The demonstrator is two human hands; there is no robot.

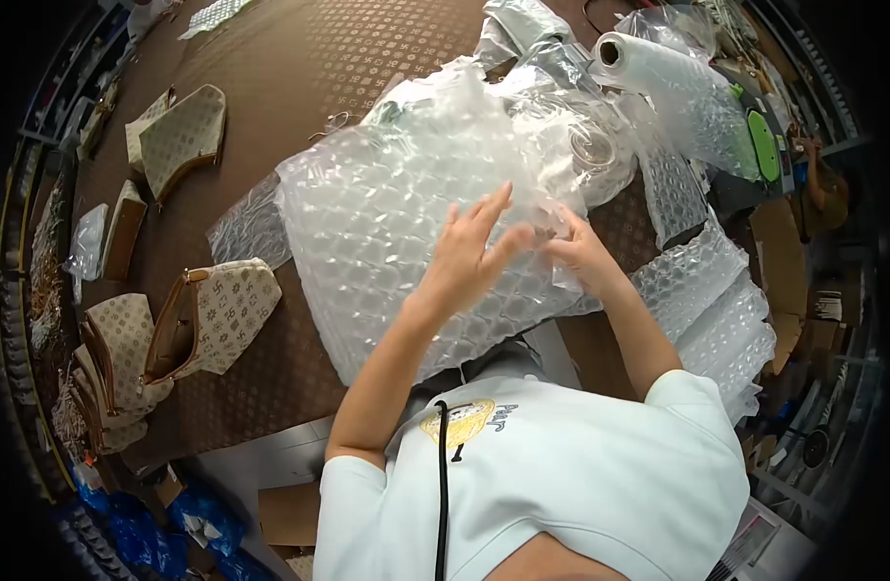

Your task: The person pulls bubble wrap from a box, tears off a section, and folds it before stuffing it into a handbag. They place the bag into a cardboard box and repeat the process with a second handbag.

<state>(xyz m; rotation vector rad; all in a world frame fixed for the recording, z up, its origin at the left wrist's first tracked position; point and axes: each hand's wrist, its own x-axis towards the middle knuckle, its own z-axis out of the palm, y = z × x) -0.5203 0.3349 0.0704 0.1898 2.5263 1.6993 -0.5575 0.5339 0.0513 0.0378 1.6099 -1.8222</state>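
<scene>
A large sheet of clear bubble wrap [367, 232] with big air pockets lies over the table in front of me and hangs at its near edge. Just above its right part is my left hand [469, 259], fingers spread and slightly blurred, with nothing gripped. My right hand [582, 257] is at the sheet's right edge, its fingers closed on clear plastic that looks like the edge of the bubble wrap. The thumb side of my left hand comes close to the fingertips of my right hand.
Several beige patterned pouches with brown trim, one a gaping pouch [227, 320], lie at left on the brown patterned table [300, 77]. At the back right are a roll of clear film [658, 82] and a green-and-black device [762, 145]. More bubble wrap [706, 300] hangs at right.
</scene>
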